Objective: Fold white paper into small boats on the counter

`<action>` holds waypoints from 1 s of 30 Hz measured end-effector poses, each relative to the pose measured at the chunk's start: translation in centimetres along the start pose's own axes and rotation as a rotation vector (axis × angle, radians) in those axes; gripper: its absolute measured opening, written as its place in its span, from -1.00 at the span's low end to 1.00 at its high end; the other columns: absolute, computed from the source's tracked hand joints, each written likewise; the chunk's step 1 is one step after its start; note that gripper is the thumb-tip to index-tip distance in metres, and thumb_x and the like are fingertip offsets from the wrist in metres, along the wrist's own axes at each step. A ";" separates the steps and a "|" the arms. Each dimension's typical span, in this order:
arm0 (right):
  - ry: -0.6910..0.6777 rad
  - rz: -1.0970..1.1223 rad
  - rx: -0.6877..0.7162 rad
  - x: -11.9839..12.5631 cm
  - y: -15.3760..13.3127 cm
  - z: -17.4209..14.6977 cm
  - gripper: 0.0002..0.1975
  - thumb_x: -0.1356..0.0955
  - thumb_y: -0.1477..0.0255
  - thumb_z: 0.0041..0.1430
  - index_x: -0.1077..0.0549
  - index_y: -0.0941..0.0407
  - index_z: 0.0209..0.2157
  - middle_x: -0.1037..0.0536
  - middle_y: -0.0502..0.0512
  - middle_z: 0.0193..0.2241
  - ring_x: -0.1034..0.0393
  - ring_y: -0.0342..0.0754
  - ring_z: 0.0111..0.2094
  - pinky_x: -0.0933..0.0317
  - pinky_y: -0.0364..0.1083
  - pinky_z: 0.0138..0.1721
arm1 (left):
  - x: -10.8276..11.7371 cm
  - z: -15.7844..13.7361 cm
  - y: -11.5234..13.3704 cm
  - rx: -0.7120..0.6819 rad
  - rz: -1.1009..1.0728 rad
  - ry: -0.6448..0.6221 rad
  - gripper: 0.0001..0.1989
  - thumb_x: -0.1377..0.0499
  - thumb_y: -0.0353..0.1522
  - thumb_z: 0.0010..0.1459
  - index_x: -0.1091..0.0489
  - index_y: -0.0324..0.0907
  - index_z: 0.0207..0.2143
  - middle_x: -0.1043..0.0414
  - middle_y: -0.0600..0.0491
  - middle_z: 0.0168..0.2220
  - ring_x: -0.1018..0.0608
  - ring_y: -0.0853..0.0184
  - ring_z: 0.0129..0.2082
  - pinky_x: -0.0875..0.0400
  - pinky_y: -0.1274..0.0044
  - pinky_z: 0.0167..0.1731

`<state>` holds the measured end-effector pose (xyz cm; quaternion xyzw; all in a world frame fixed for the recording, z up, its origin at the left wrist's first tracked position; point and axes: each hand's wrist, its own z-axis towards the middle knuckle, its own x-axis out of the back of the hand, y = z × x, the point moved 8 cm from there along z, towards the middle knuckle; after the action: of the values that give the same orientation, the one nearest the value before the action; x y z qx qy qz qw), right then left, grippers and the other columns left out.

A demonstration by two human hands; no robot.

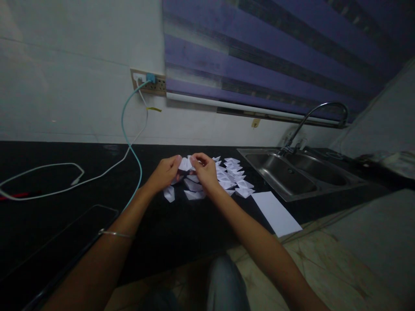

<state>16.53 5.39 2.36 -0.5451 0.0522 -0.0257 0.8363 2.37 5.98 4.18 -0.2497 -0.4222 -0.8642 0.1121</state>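
Note:
Between my two hands is a folded white paper piece (186, 164), raised a little above the black counter. My left hand (164, 172) pinches its left side between thumb and fingers. On the right side, my right hand (205, 170) grips it the same way, fingers curled. Beneath and beside the hands lie several folded paper boats (244, 188), lined up in rows. Another folded paper piece (169, 193) rests below my left hand. My hands hide part of the rows behind them.
A white paper sheet (276, 213) lies at the counter's front edge. Right of it is a steel double sink (285, 195) with a curved faucet (301, 123). Teal and white cables (140, 172) run from a wall socket (158, 84) across the black counter (181, 233) on the left.

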 end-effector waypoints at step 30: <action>0.019 0.083 -0.128 0.3 0.2 0.1 -0.56 -0.53 0.09 -0.10 -0.53 0.12 -0.29 -0.50 -0.02 -0.57 -0.44 -0.13 -0.52 -0.43 -0.07 -0.38 | 1.3 -0.5 0.2 0.120 -0.319 0.359 -0.70 -0.01 -0.22 0.36 -0.45 -0.20 -0.23 -0.39 0.15 -0.60 -0.35 0.47 -0.73 -0.20 0.64 -0.72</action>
<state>16.80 5.51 2.23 -0.5944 0.0843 0.0071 0.7997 1.16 5.45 4.71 -0.0151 -0.4801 -0.8749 0.0620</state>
